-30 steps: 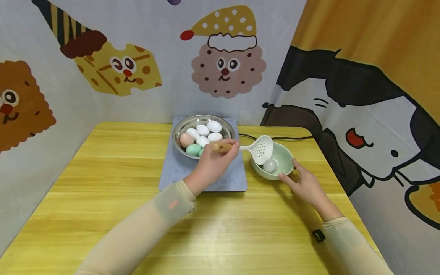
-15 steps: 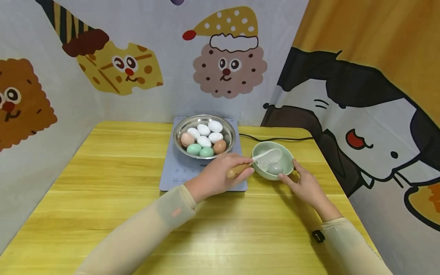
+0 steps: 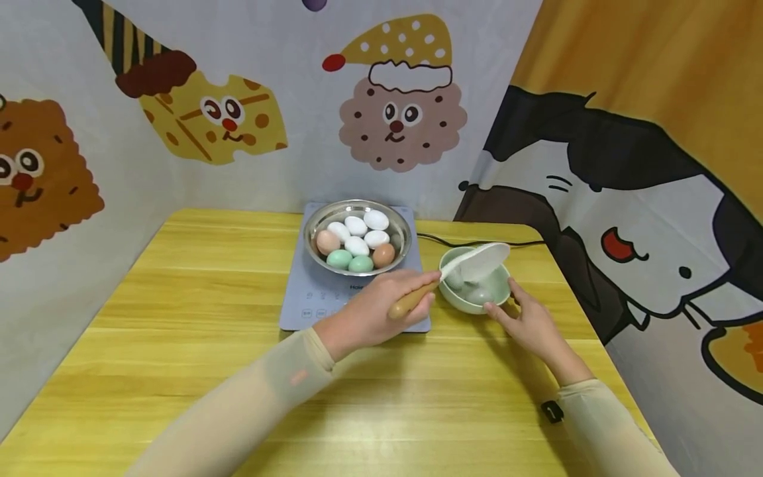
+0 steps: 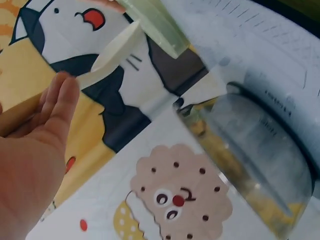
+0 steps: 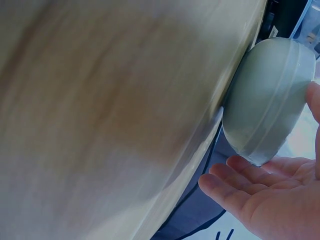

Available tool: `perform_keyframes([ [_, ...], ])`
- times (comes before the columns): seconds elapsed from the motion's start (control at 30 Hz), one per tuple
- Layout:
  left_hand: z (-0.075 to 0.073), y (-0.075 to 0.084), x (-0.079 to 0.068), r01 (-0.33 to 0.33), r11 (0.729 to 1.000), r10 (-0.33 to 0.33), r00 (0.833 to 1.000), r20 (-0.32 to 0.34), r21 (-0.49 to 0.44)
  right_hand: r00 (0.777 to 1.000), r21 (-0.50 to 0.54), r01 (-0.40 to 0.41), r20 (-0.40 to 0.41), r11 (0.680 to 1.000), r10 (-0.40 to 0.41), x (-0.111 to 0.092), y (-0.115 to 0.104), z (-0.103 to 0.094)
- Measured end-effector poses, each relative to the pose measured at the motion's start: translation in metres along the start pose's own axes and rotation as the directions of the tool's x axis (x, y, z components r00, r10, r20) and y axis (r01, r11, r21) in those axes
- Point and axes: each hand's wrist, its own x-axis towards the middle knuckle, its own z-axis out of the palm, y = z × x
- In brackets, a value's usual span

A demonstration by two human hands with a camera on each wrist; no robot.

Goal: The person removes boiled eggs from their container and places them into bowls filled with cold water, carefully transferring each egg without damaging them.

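Note:
My left hand (image 3: 381, 308) holds the wooden handle of a white slotted spoon (image 3: 484, 261), its head tilted over a pale green bowl (image 3: 459, 303). In the left wrist view the spoon (image 4: 114, 52) is seen nearly edge-on. Pale, egg-shaped items lie in the bowl, partly hidden by the spoon. On the bowl's right side, my right hand (image 3: 533, 324) grips it, thumb at the rim and fingers against the outer wall. A steel pan (image 3: 402, 255) with several white, green and brown eggs (image 3: 356, 246) is left of the bowl.
Beneath the pan is a grey-blue induction cooktop (image 3: 298, 298). A black cable (image 3: 495, 242) runs from it along the back of the wooden table (image 3: 179, 318). Cartoon-printed cloth (image 3: 250, 185) stands behind and at both sides.
The slotted spoon was lowered into the bowl, then its head tilted up towards the right rim. My left hand moved right and down from beside the pan. The right hand stays on the bowl.

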Motion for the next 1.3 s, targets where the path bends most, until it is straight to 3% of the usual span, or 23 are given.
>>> perform_keyframes([
  [0.07, -0.007, 0.003, -0.003, -0.071, 0.997, 0.073, 0.992, -0.106, 0.022, 1.000, 0.002, 0.002, 0.003, 1.000, -0.002, 0.000, -0.001, 0.001],
  [0.1, -0.012, 0.003, -0.004, -0.114, 0.993, 0.116, 0.979, -0.169, 0.026, 1.000, 0.002, 0.003, 0.004, 1.000, -0.003, 0.000, -0.001, 0.001],
  [0.2, -0.033, 0.001, -0.011, -0.220, 0.973, 0.231, 0.908, -0.350, 0.072, 1.000, 0.005, 0.005, 0.008, 1.000, -0.005, 0.001, -0.003, 0.001],
  [0.27, -0.050, -0.004, -0.018, -0.246, 0.959, 0.284, 0.857, -0.429, 0.143, 1.000, 0.013, 0.003, 0.006, 1.000, -0.003, 0.001, -0.004, 0.001],
  [0.3, -0.059, -0.008, -0.022, -0.242, 0.953, 0.299, 0.841, -0.451, 0.181, 1.000, 0.014, 0.003, 0.005, 1.000, -0.003, 0.002, -0.004, 0.001],
  [0.37, -0.077, -0.017, -0.033, -0.193, 0.947, 0.298, 0.829, -0.473, 0.258, 1.000, 0.017, 0.002, 0.004, 1.000, -0.002, 0.002, -0.004, 0.001],
  [0.4, -0.085, -0.021, -0.039, -0.160, 0.941, 0.291, 0.831, -0.474, 0.298, 1.000, 0.017, 0.003, 0.004, 1.000, -0.003, 0.002, -0.004, 0.001],
  [0.53, -0.108, -0.039, -0.064, -0.006, 0.930, 0.189, 0.865, -0.465, 0.367, 1.000, 0.014, 0.002, 0.008, 1.000, -0.002, 0.000, -0.003, 0.000],
  [0.6, -0.114, -0.046, -0.072, 0.030, 0.919, 0.163, 0.879, -0.448, 0.394, 1.000, 0.015, 0.000, 0.010, 1.000, 0.000, 0.000, -0.002, -0.001],
  [0.8, -0.113, -0.063, -0.078, -0.057, 0.895, 0.239, 0.899, -0.367, 0.443, 1.000, 0.008, -0.011, 0.012, 1.000, 0.011, 0.000, -0.002, 0.000],
  [0.87, -0.111, -0.066, -0.077, -0.076, 0.884, 0.248, 0.913, -0.324, 0.461, 1.000, 0.005, -0.015, 0.013, 1.000, 0.015, 0.000, -0.002, 0.000],
  [1.03, -0.102, -0.069, -0.073, -0.026, 0.897, 0.165, 0.946, -0.279, 0.441, 1.000, 0.013, -0.017, 0.011, 1.000, 0.017, -0.001, -0.002, 0.000],
  [1.3, -0.096, -0.067, -0.064, 0.012, 0.895, 0.090, 0.974, -0.207, 0.447, 1.000, 0.029, -0.011, 0.009, 1.000, 0.011, -0.001, -0.002, 0.000],
])
